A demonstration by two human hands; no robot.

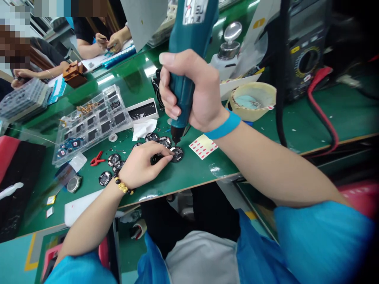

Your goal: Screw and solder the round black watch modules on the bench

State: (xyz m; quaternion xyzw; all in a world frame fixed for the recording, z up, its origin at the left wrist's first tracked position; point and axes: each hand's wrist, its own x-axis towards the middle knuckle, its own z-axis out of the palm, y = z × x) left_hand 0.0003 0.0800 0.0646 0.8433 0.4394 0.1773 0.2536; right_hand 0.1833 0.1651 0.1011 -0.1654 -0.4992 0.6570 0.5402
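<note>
My right hand (197,88) is wrapped round a teal electric screwdriver (185,59), held upright with its black tip pointing down. That tip is at a round black part (177,154) on the green table (189,173). Thumb and forefinger of my left hand (145,163) are pressed together at the left edge of the same part. More round black parts lie behind my left hand and to its left, among them one (105,178) by the wrist. A sticker sheet with red arrows (203,146) lies right of the screwdriver tip.
A compartment box (91,122) and red clamp (97,158) are at the left, with a watch (74,184) nearer me. A tape-ring dish (253,100), pump bottle (226,57) and meter (308,59) with a red cable stand right. Other people's hands work across the table.
</note>
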